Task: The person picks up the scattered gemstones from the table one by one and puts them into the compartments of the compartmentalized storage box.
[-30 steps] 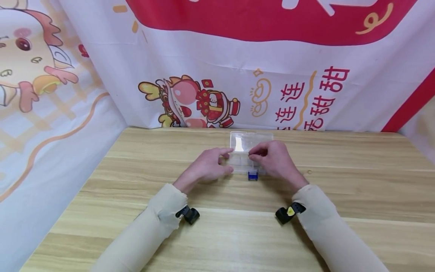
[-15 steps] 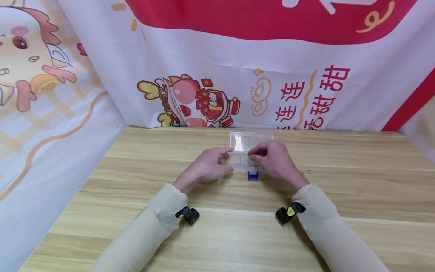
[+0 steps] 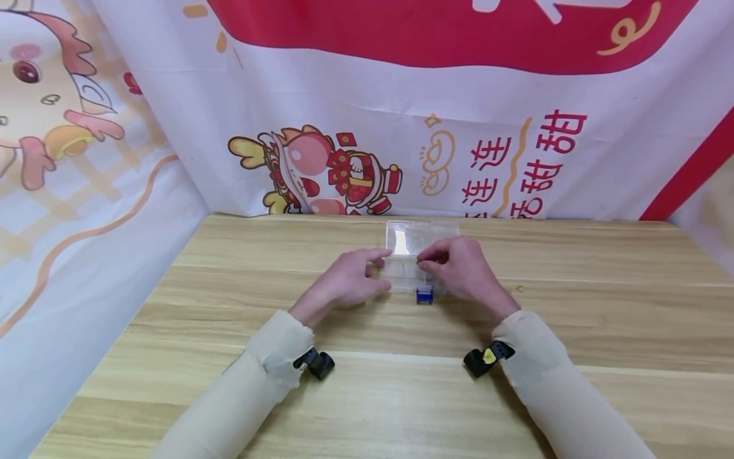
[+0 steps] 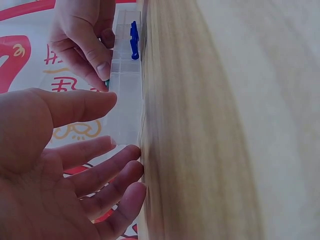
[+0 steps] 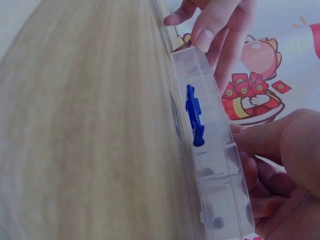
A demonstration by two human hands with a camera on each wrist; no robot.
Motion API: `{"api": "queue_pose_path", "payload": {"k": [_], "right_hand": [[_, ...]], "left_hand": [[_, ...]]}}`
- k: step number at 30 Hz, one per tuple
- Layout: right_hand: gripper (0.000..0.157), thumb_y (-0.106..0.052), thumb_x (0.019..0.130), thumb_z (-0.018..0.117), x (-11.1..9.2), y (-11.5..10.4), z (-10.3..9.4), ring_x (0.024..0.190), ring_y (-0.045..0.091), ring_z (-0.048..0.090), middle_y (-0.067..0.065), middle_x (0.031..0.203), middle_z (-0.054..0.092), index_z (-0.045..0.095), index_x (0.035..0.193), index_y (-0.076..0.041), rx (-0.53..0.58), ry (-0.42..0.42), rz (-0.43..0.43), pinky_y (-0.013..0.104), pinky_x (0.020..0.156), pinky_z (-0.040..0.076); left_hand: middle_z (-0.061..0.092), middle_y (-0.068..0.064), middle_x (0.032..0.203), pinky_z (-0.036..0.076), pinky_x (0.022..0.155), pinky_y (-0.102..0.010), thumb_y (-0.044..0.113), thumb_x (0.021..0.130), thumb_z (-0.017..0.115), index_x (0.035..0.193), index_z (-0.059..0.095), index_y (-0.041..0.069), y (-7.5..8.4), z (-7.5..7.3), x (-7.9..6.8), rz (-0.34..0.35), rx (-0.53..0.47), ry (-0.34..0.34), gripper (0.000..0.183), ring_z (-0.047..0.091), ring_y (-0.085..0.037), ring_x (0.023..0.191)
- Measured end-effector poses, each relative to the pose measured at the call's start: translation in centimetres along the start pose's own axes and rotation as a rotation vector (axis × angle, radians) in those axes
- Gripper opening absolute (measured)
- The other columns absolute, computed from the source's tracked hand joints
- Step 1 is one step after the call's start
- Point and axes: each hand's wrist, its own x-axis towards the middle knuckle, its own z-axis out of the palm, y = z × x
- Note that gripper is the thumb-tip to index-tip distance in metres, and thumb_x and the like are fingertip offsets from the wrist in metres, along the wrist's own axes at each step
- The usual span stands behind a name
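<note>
A clear plastic compartment box [image 3: 409, 280] stands with its lid [image 3: 418, 239] raised at the back of the table. My left hand [image 3: 358, 277] is at its left end, thumb and fingers fairly straight, thumb tip touching the box's corner. Over the compartments, my right hand [image 3: 459, 264] pinches something small between thumb and forefinger. Only a green bit [image 4: 107, 84] of it shows in the left wrist view; its kind is hidden. A blue latch [image 5: 194, 117] hangs on the box's front. Small dark things [image 5: 216, 221] show blurred through the right compartments.
A small yellowish ring [image 3: 520, 289] lies on the wooden table [image 3: 401, 395], right of the right hand. Printed white cloth [image 3: 355, 89] hangs behind the table's back edge and along the left side.
The whole head view has shifted slightly left. Both hands keep their places at the box, and the lid stays raised.
</note>
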Motion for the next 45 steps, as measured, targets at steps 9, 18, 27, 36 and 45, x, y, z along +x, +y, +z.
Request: {"api": "queue_pose_path", "payload": {"k": [9, 18, 27, 36, 45], "right_hand": [[0.016, -0.014, 0.098, 0.076, -0.1, 0.1, -0.2, 0.097, 0.022, 0.068, 0.007, 0.11, 0.08, 0.082, 0.114, -0.012, 0.01, -0.004, 0.01, 0.036, 0.085, 0.06], [0.018, -0.017, 0.098, 0.077, -0.3, 0.0, -0.2, 0.098, 0.021, 0.068, 0.005, 0.11, 0.078, 0.082, 0.115, -0.013, 0.005, -0.007, -0.004, 0.036, 0.085, 0.061], [0.02, -0.024, 0.1, 0.076, -1.5, 1.5, -2.2, 0.099, 0.023, 0.064, 0.003, 0.111, 0.076, 0.081, 0.117, -0.017, 0.022, 0.02, 0.049, 0.034, 0.082, 0.055], [0.028, -0.033, 0.099, 0.075, -2.3, 4.1, -5.6, 0.105, 0.025, 0.062, 0.005, 0.116, 0.075, 0.079, 0.123, -0.018, 0.085, 0.045, 0.12, 0.035, 0.084, 0.052], [0.038, -0.042, 0.099, 0.075, -3.3, 7.9, -7.9, 0.108, 0.024, 0.06, 0.007, 0.124, 0.073, 0.076, 0.128, -0.017, 0.125, 0.017, 0.104, 0.028, 0.079, 0.053]], "left_hand": [[0.059, 0.002, 0.154, 0.054, 0.104, -0.043, 0.028, 0.098, 0.076, 0.161, 0.047, 0.028, 0.1, 0.1, 0.1, 0.004, -0.014, -0.003, 0.07, 0.06, -0.023, 0.126], [0.061, 0.001, 0.151, 0.054, 0.103, -0.042, 0.027, 0.098, 0.076, 0.16, 0.048, 0.027, -0.2, 0.1, 0.0, 0.012, -0.009, 0.005, 0.068, 0.06, -0.021, 0.123], [0.061, 0.001, 0.151, 0.053, 0.106, -0.045, 0.026, 0.099, 0.075, 0.16, 0.049, 0.027, -0.2, 0.1, -0.1, 0.016, -0.025, 0.003, 0.067, 0.06, -0.022, 0.124], [0.061, 0.002, 0.15, 0.054, 0.103, -0.042, 0.026, 0.098, 0.076, 0.16, 0.049, 0.027, -0.2, 0.0, -0.1, 0.004, -0.027, 0.005, 0.067, 0.061, -0.02, 0.122], [0.061, 0.002, 0.15, 0.054, 0.102, -0.042, 0.027, 0.098, 0.076, 0.16, 0.048, 0.027, -0.1, 0.0, -0.1, -0.001, -0.023, 0.007, 0.068, 0.06, -0.021, 0.121]]}}
